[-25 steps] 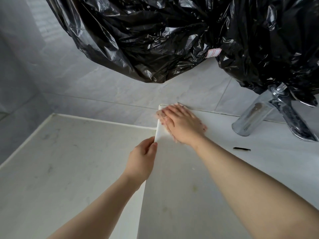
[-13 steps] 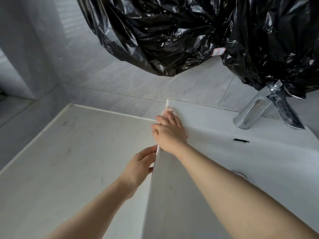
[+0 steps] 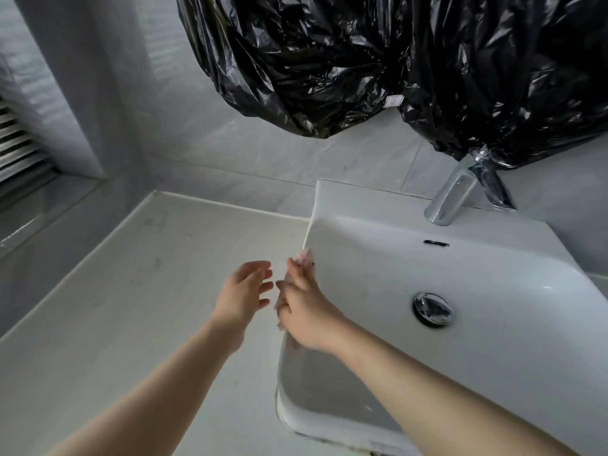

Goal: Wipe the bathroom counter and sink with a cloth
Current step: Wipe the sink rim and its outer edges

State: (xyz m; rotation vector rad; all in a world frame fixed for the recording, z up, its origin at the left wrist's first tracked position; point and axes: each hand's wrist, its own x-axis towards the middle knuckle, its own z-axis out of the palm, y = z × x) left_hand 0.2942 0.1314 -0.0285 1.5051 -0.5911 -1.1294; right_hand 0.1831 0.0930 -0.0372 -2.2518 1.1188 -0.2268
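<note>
Pressing the cloth (image 3: 306, 257) onto the left rim of the sink (image 3: 371, 205) with the right hand (image 3: 304, 312), laying the fingers nearly straight along the rim and pointing them toward the back wall. Covering most of the cloth with that hand, leaving only a pale crumpled tip showing beyond the fingertips and a thin strip along the outer side of the rim. Pressing flat rather than clenching; blur at the thumb side preventing any reading of a pinch.

Holding the left hand (image 3: 245, 291) just beside the right hand, with a narrow gap between them, over the counter (image 3: 131, 291) next to the sink's outer wall. Spreading its fingers loosely, slightly bent and relaxed, gripping nothing and touching neither cloth nor sink.

Resting on the pale counter against the grey tiled wall (image 3: 263, 153): the white rectangular sink, carrying a chrome drain (image 3: 432, 309) in the basin floor and a dark overflow slot (image 3: 436, 243) in the rear wall.

Standing on the rear deck of the sink, right of centre: a chrome faucet (image 3: 450, 199).

Hanging above sink and counter: crumpled black plastic sheeting (image 3: 329, 60), bearing a small pink-and-white label (image 3: 393, 101) near its lower edge and draping onto the top of the faucet.

Showing at the far left edge: a slatted vent (image 3: 16, 153).
</note>
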